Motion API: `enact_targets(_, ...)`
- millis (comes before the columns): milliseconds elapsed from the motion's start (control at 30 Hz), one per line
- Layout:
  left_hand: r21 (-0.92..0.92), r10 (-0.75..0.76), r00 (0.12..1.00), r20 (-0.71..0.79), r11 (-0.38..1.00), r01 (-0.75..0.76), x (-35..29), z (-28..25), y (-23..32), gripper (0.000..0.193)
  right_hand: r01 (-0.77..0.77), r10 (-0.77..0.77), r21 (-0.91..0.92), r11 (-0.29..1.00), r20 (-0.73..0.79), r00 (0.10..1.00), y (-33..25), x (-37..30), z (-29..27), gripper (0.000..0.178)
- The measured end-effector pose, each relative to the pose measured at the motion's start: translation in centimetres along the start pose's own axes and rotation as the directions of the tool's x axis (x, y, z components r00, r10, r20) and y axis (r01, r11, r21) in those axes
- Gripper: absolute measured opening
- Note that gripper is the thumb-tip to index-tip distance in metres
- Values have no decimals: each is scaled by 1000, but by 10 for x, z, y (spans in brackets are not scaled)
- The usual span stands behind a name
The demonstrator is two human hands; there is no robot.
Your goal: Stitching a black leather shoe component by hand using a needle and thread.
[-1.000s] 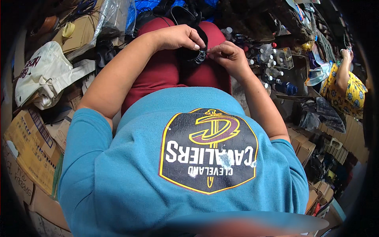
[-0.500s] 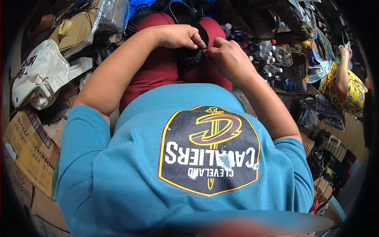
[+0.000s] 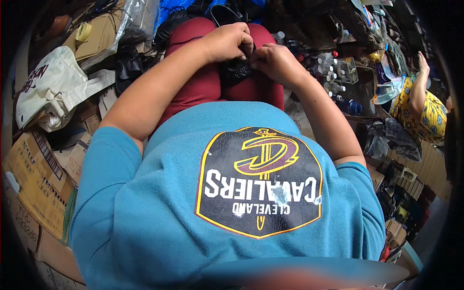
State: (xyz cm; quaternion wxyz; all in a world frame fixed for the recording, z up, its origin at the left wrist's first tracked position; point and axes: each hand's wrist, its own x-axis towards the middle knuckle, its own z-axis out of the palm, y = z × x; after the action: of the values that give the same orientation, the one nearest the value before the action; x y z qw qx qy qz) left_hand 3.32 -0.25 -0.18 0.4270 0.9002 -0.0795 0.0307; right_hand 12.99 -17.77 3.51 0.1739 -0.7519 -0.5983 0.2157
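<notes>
Between my knees sits a black shoe (image 3: pixel 235 73), its rounded, ridged end toward me and much of it covered by my hands. Over its far part, my left hand (image 3: pixel 228 42) is closed, with curled fingers gripping the shoe's edge. My right hand (image 3: pixel 279 63) is closed in a pinch at the shoe's right side, close to the left fingertips. Whatever lies between the right thumb and finger is too small or hidden to make out. Maroon trousers (image 3: pixel 191 77) cover my legs beneath.
Beyond my knees lies another black shoe or strap-like piece (image 3: pixel 223 13) near blue plastic sheeting. Several small bottles (image 3: pixel 331 72) stand to the right. A person in a yellow patterned garment (image 3: pixel 420 111) is farther right. Leftward are a white cloth bag (image 3: pixel 53 92) and cardboard boxes (image 3: pixel 38 179).
My left hand has shifted slightly away from me, its fingers now curled more downward. My right hand has moved a little farther from me. The other person's hand at the right has changed position.
</notes>
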Motion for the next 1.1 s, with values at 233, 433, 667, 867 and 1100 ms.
enact_targets(233,243,-139,984,-114,956,163,-83,-7,36,26,-253,257,955,156,208,944,41,-57,-35,25)
enact_targets(433,178,-534,844,-52,826,534,-123,-78,22,15,364,9,885,-289,-378,926,72,-133,-104,46)
enact_targets(667,294,34,987,-156,956,14,-49,-4,25,16,-510,502,572,643,189,844,95,-123,-29,32)
enact_targets(867,61,-185,982,43,981,182,-56,-15,22,14,-671,676,300,678,106,730,102,-121,26,40)
enact_targets(1100,-238,-414,767,-490,910,339,-84,-88,-22,18,-581,603,247,776,-20,797,105,-117,31,44)
